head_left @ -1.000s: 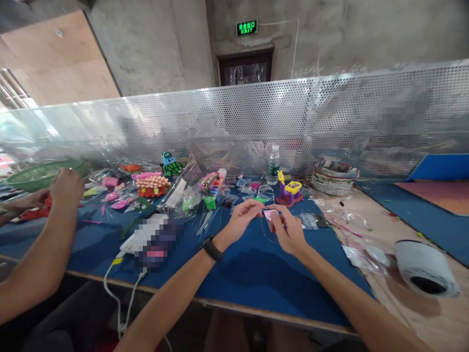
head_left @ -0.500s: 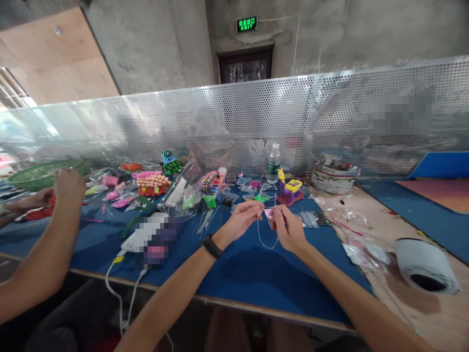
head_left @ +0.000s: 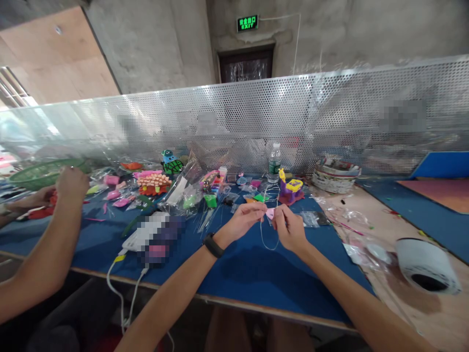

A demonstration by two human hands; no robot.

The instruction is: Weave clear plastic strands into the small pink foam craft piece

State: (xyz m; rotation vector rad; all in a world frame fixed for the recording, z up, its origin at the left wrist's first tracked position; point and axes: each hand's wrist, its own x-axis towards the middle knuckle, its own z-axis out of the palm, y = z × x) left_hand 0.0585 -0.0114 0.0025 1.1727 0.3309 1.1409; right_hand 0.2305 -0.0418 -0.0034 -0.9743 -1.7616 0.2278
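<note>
Above the middle of the blue table (head_left: 256, 274), the person's left hand (head_left: 245, 221) and right hand (head_left: 289, 229) meet with their fingertips nearly touching, both pinched almost shut around a small pink piece (head_left: 270, 213) held between them. A thin clear thread (head_left: 266, 239) hangs from that meeting point in a loose loop that sags toward the table; which hand grips the thread itself is too fine to tell. The pink piece is raised off the surface, just near of a purple and yellow toy (head_left: 290, 191) and a water bottle (head_left: 274, 164). The main risk is judged to be the thread slipping out of the pinch, since it is slick, nearly invisible against the blue, and held only at the fingertips. A dropped pink piece could easily be lost among the clear bags and coloured bits (head_left: 190, 195) scattered to the left and far side. The dangling loop might also snag on the black watch (head_left: 213, 245) on the left wrist or on clutter if the hands drop lower. Well apart to the left, another person's hand (head_left: 71, 183) works near a green basket (head_left: 36, 172); a bump from that side seems unlikely. A white roll (head_left: 427, 266) lies on the bare wood at the right, clear of the work.
</note>
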